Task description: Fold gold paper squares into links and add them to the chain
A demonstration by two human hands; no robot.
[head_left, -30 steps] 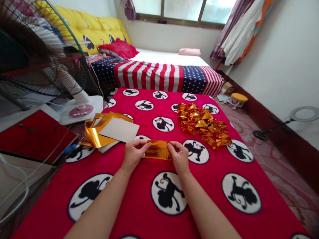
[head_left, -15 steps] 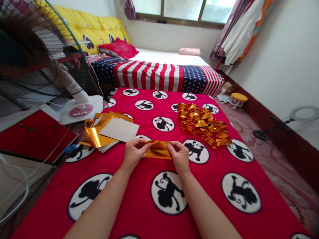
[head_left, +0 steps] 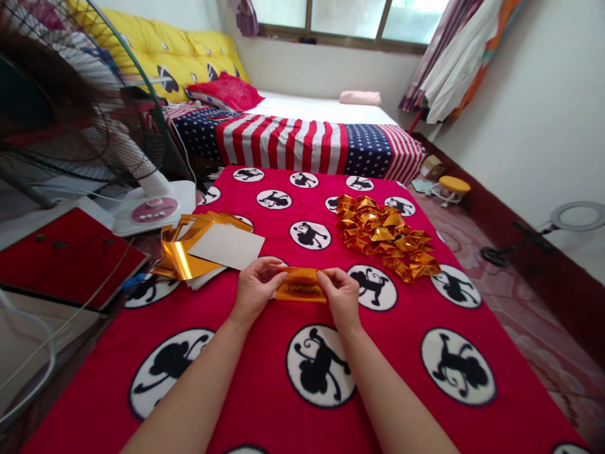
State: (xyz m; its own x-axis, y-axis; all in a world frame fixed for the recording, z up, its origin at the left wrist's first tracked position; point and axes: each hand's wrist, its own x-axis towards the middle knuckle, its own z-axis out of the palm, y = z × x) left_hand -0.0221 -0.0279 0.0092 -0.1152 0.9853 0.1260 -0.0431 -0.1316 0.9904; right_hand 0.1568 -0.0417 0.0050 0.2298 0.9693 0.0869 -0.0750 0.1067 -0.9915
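Note:
A sheet of gold foil paper (head_left: 301, 291), with its far edge folded over, lies between my hands on the red cloth. My left hand (head_left: 256, 287) pinches its left end between thumb and fingers. At the right end, my right hand (head_left: 341, 291) grips the same fold in a matching pinch. Beyond my left hand rests a loose stack of gold foil sheets (head_left: 182, 255), with a pale sheet (head_left: 227, 244) face up on top. Several folded gold foil pieces (head_left: 378, 230) sit in rows past my right hand.
The red cloth (head_left: 265, 378) with monkey prints covers the surface under my hands. A fan (head_left: 154, 189) stands at the left, its blades blurred. A bed (head_left: 293, 135) is at the back. On the right floor are a yellow stool (head_left: 454, 185) and a ring light (head_left: 576, 216).
The foil's folded edge between my thumbs looks flatter and straighter than before. Both hands keep their pinch and have barely moved.

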